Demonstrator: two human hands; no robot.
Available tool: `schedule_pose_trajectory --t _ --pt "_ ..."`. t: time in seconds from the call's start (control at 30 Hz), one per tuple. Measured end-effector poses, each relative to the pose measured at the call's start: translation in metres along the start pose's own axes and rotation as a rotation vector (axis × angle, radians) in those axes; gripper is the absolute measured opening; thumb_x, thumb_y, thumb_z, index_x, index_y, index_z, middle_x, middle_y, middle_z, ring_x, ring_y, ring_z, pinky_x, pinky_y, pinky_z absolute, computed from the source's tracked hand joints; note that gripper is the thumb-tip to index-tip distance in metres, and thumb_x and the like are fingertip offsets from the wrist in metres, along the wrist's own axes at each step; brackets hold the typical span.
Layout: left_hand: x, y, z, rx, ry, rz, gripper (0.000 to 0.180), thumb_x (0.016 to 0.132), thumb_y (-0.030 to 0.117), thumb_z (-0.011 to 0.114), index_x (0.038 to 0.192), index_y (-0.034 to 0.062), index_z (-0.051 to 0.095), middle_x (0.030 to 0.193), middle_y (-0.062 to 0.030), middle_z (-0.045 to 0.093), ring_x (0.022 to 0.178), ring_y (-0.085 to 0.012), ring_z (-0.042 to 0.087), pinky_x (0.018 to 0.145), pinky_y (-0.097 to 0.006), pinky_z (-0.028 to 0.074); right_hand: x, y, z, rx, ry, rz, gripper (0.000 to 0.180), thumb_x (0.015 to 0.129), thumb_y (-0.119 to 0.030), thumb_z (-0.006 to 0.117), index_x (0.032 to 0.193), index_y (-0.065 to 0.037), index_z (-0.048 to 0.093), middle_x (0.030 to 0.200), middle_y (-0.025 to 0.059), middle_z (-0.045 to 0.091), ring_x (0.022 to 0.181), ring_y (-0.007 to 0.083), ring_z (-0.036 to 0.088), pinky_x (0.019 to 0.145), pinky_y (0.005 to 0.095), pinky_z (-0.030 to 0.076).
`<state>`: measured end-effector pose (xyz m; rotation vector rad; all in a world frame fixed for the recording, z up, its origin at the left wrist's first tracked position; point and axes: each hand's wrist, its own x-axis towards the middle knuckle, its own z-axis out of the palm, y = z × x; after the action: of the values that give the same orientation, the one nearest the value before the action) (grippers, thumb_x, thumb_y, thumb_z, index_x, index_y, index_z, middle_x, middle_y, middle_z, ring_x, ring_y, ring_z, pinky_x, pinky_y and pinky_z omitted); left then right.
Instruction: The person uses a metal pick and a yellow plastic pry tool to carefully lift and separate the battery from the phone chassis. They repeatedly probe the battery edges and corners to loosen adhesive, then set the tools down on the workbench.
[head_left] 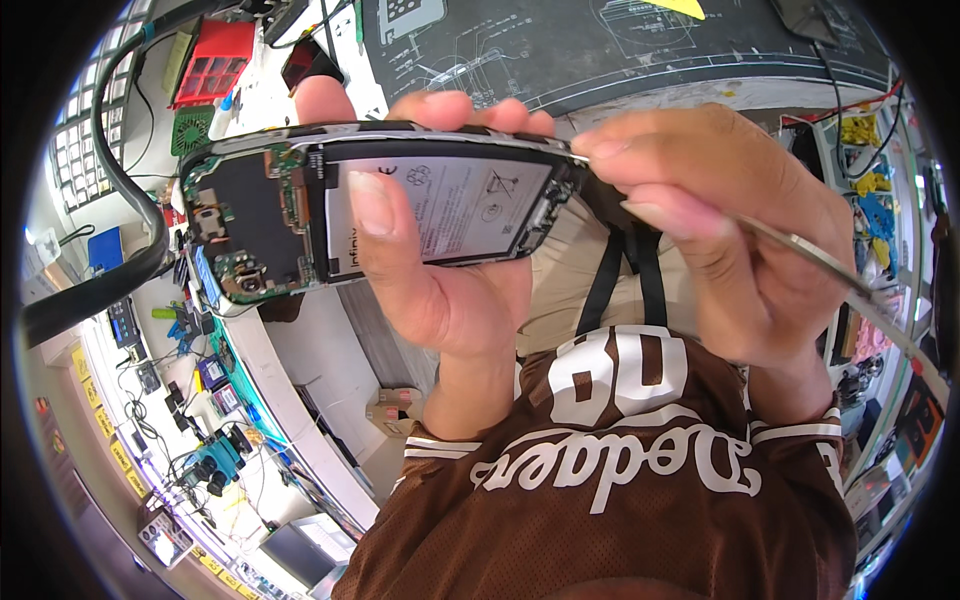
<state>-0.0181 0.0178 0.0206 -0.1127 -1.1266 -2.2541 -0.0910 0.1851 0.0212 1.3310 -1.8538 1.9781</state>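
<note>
Held up at chest height is a smartphone (245,210) with its back off. Its circuit board (292,195) lies bare at the left, and a pale battery (450,205) fills the middle. My left hand (430,300) grips it from below, thumb across the battery, fingertips over the far long edge. Between the pinched fingers of my right hand (740,220) is a thin metal tool (815,257), its shaft slanting to the lower right. Its tip seems to be at the phone's right end, by the far corner; whether it touches I cannot tell.
A dark printed work mat (540,60) covers the bench beyond the phone. To the left are a thick black bent arm (155,215), a red drawer box (213,62) and a bench crowded with cables and a teal microscope (218,460). Assorted parts (875,215) crowd the right side.
</note>
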Motion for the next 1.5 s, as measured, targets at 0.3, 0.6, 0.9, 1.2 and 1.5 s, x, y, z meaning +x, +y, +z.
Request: schedule_pose_trajectory --t 0.3,0.6,0.9,1.2,1.5 --pt "-0.001 -0.003 -0.003 -0.166 -0.045 -0.104 0.048 0.107 0.031 0.053 0.152 0.0176 0.043 0.118 -0.0138 0.068 0.101 -0.0338 0.072 0.085 -0.048 0.063 -0.006 -0.002 0.002 0.221 0.113 0.166 0.019 0.103 -0.007 0.058 0.105 0.007 0.072 0.1 0.0194 0.074 0.08 0.0186 0.071 0.074 0.0282 0.058" --pt "-0.001 -0.002 -0.009 -0.194 -0.075 -0.134 0.045 0.107 0.03 0.052 0.15 0.0183 0.044 0.119 -0.0126 0.067 0.103 -0.0326 0.071 0.087 -0.049 0.062 -0.006 0.0 0.0 0.215 0.086 0.16 0.019 0.103 -0.005 0.058 0.105 0.007 0.071 0.1 0.0195 0.074 0.08 0.0189 0.072 0.073 0.029 0.059" --pt "-0.001 0.001 -0.005 0.018 -0.021 -0.043 0.049 0.107 0.031 0.053 0.153 0.0217 0.04 0.12 -0.0125 0.068 0.106 -0.0338 0.07 0.095 -0.058 0.055 -0.004 0.006 0.005 -0.12 -0.018 -0.171 0.016 0.095 0.0 0.063 0.106 0.007 0.072 0.101 0.0227 0.075 0.087 0.0283 0.074 0.077 0.0346 0.06" --pt "-0.004 0.001 -0.007 -0.019 -0.027 -0.061 0.049 0.107 0.031 0.053 0.153 0.0182 0.04 0.119 -0.014 0.069 0.103 -0.0322 0.071 0.089 -0.045 0.06 -0.005 0.004 0.011 0.051 0.041 0.026 0.015 0.097 -0.001 0.062 0.101 0.009 0.072 0.096 0.0208 0.075 0.083 0.0256 0.074 0.075 0.0326 0.059" --pt "-0.004 0.001 -0.004 -0.08 -0.035 -0.106 0.045 0.107 0.029 0.054 0.149 0.0175 0.045 0.115 -0.0122 0.068 0.099 -0.0314 0.071 0.087 -0.044 0.061 -0.001 -0.007 0.003 0.097 0.046 0.147 0.016 0.101 -0.004 0.06 0.103 0.007 0.072 0.097 0.0176 0.074 0.082 0.0187 0.071 0.074 0.0276 0.058"
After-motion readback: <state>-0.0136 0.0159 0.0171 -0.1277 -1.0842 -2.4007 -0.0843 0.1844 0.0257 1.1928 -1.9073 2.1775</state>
